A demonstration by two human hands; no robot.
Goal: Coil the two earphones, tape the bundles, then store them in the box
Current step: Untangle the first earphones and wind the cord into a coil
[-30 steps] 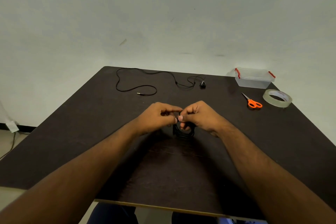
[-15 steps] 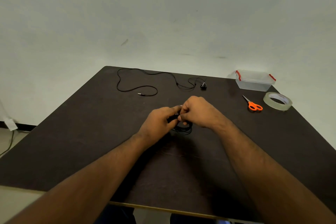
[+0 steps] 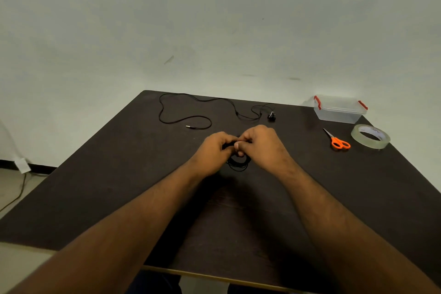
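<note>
Far left, off the table: cable (image 3: 16, 194) on the floor along the wall base. Dark table (image 3: 100, 186). At its back left: second earphone (image 3: 202, 112) uncoiled, loose loops, jack end pointing left, earbuds at the right end near the back edge. Centre: left hand (image 3: 212, 153) and right hand (image 3: 262, 145) together, fingertips touching, both pinching the coiled earphone (image 3: 238, 163); fingers curled round the top of the bundle, black loops hanging below the hands just over the tabletop. Untaped as far as visible. Right side: orange-handled scissors (image 3: 337, 141) flat on the table, blades pointing away. Behind them, at the back right corner, clear box (image 3: 338, 112) with red latches, lid on. Just right of the scissors: clear tape roll (image 3: 370, 136) lying flat near the right edge.
</note>
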